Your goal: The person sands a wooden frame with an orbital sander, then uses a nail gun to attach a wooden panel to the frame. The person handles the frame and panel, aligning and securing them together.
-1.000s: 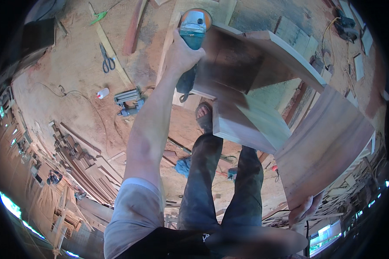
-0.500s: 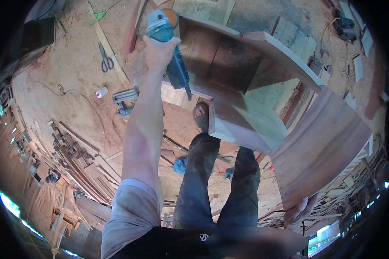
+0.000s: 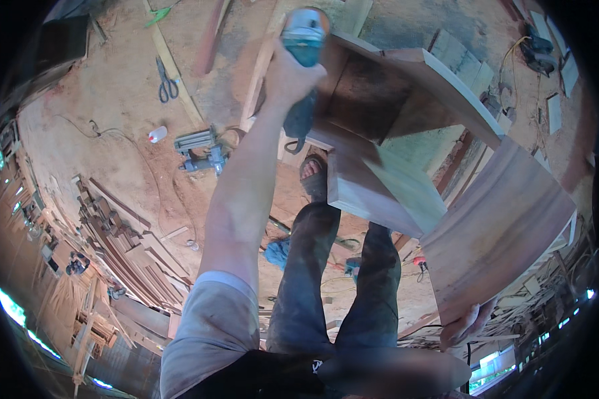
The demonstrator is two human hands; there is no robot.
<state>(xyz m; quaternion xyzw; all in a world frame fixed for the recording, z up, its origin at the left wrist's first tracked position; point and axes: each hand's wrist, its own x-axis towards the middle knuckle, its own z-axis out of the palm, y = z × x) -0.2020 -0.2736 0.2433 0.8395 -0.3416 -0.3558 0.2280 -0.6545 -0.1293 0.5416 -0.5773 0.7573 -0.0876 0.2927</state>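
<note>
My left hand (image 3: pixel 287 81) is wrapped around the body of a teal angle grinder (image 3: pixel 305 48). Its metal head points away from me, over the far left edge of an open wooden box frame (image 3: pixel 432 76); whether the disc touches the wood is hidden. The cord end of the tool hangs toward my foot. On the right, a wide, smooth wooden panel (image 3: pixel 502 223) adjoins the frame. My right hand (image 3: pixel 464 327) grips that panel's near edge, its fingers partly on the face and the thumb side hidden.
On the ground to the left lie scissors (image 3: pixel 168 81), a small white bottle (image 3: pixel 158 134) and a nail gun (image 3: pixel 199 149). Stacked wood strips (image 3: pixel 123 243) lie farther left. A circular saw (image 3: pixel 538 52) with a yellow cord rests at far right. My sandaled foot (image 3: pixel 313 176) stands beside the frame.
My left hand and the grinder have swung to the right, closer to the frame's far left edge. The right hand keeps its grip on the panel. The view has shifted slightly.
</note>
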